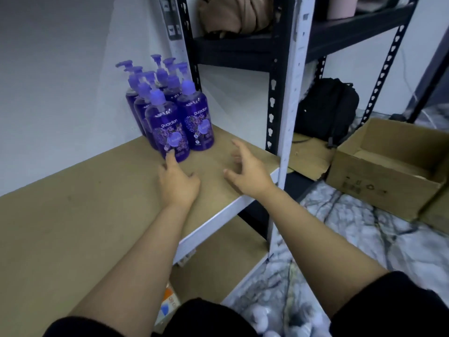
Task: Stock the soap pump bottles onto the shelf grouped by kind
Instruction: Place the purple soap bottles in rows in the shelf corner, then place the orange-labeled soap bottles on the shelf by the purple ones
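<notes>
- Presently, nothing is gripped: the left hand [178,182] is spread flat, its fingertips touching the base of the nearest purple bottle [167,128].
- Beside it, the right hand [245,170] is held open above the shelf board [97,215], clear of any bottle.
- Behind, the purple bottles [170,103] are grouped upright at the back corner.
- A hard nudge could topple the tightly packed, top-heavy pump bottles.
- An open cardboard box [388,171] is seen on the floor.

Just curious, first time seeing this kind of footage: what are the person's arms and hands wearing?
Both hands, left hand and right hand, are bare: no gloves, rings or watch visible. Forearms are uncovered; black sleeves begin near the elbows.
</notes>
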